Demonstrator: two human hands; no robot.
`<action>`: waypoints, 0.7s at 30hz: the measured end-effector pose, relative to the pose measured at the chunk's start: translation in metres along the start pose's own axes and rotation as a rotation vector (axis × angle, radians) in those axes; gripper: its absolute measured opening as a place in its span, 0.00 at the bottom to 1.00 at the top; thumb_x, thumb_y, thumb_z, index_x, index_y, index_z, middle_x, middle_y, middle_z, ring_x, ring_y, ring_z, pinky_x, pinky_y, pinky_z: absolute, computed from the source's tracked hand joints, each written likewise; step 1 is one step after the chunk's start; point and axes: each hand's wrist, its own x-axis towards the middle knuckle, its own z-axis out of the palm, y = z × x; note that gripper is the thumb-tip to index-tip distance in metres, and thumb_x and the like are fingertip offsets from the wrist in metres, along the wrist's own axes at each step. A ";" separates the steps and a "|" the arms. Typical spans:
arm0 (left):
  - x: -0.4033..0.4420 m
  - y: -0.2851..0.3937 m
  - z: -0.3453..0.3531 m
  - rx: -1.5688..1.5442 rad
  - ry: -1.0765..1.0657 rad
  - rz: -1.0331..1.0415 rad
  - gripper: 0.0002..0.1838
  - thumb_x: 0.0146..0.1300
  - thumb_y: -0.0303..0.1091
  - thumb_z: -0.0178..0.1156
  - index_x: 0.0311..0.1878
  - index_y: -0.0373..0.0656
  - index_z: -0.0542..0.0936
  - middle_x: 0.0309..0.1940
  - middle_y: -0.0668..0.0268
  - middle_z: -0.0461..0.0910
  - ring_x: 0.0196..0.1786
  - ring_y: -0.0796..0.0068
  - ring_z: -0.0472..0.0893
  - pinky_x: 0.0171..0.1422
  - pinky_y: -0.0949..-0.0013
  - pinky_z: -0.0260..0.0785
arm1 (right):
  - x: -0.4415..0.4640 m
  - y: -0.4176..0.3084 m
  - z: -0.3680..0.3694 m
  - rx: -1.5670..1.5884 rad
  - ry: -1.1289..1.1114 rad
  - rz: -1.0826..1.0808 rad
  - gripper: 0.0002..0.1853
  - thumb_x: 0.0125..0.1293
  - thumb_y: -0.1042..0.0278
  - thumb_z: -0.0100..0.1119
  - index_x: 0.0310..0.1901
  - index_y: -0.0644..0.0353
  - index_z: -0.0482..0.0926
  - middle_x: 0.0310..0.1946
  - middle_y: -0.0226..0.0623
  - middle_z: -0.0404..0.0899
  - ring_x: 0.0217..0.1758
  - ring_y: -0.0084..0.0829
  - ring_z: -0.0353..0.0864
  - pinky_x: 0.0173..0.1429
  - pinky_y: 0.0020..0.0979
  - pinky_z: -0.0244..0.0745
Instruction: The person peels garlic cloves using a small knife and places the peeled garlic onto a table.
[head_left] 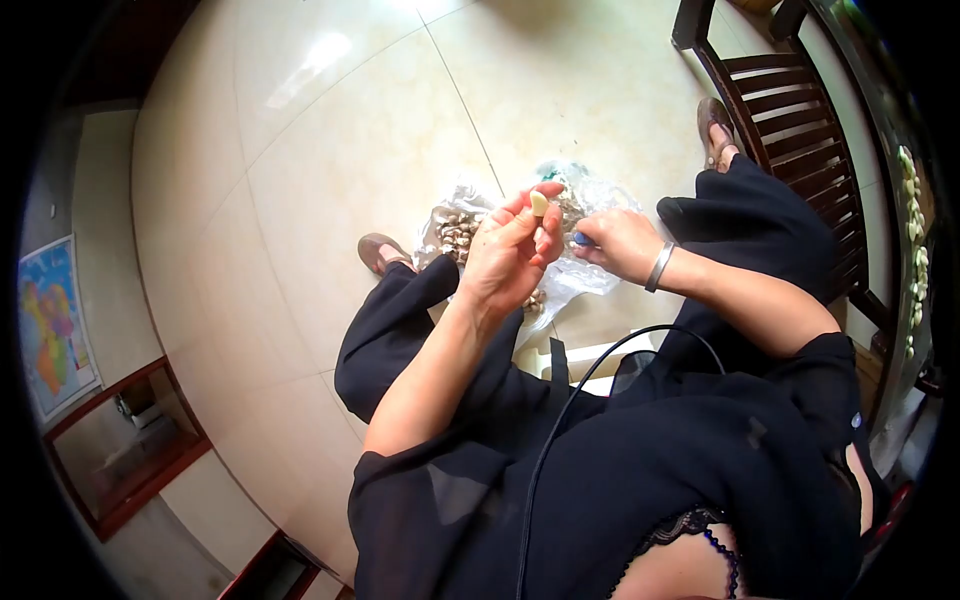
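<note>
My left hand (508,250) is raised over the bags, its fingers closed on a pale, smooth piece that looks like a peeled garlic clove (539,204). Close beside it, my right hand (628,246) is wrapped round a small tool with a blue handle (583,239); its working end is too small to make out. Below the left hand, a white plastic bag (470,196) lies open with several brownish, unpeeled cloves (457,232) in it. Another clear plastic bag (608,192), with light scraps in it, lies behind the right hand.
A dark wooden slatted chair (800,125) stands at the upper right. Along the right edge, several pale cloves (915,250) lie in a row on a dark surface. A black cable (560,420) runs down across my front. Pale floor tiles (330,190) spread out ahead.
</note>
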 end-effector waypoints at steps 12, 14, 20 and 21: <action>0.024 0.011 0.038 0.354 -0.045 0.231 0.11 0.63 0.28 0.51 0.46 0.33 0.71 0.33 0.65 0.73 0.28 0.84 0.67 0.28 0.83 0.58 | -0.001 0.002 0.008 -0.093 -0.090 -0.059 0.08 0.50 0.69 0.51 0.31 0.56 0.80 0.31 0.43 0.79 0.36 0.41 0.80 0.36 0.40 0.75; 0.040 0.006 0.085 0.485 -0.104 0.251 0.10 0.63 0.31 0.51 0.43 0.34 0.72 0.29 0.64 0.73 0.24 0.85 0.65 0.26 0.83 0.56 | -0.007 -0.003 -0.005 -0.118 -0.140 -0.039 0.10 0.51 0.70 0.50 0.35 0.55 0.80 0.35 0.41 0.80 0.40 0.39 0.80 0.38 0.39 0.75; 0.121 -0.057 0.258 0.965 -0.402 0.197 0.11 0.62 0.35 0.53 0.40 0.36 0.75 0.24 0.71 0.72 0.21 0.87 0.65 0.23 0.84 0.54 | -0.035 0.002 -0.018 -0.162 -0.146 -0.040 0.11 0.55 0.67 0.50 0.37 0.55 0.81 0.39 0.39 0.80 0.44 0.37 0.79 0.42 0.37 0.75; 0.133 -0.081 0.285 1.061 -0.413 0.220 0.12 0.62 0.36 0.54 0.39 0.36 0.76 0.24 0.72 0.73 0.21 0.88 0.65 0.23 0.84 0.54 | -0.037 0.005 -0.017 -0.146 -0.133 -0.045 0.11 0.55 0.67 0.50 0.38 0.55 0.81 0.39 0.39 0.80 0.44 0.37 0.79 0.42 0.37 0.75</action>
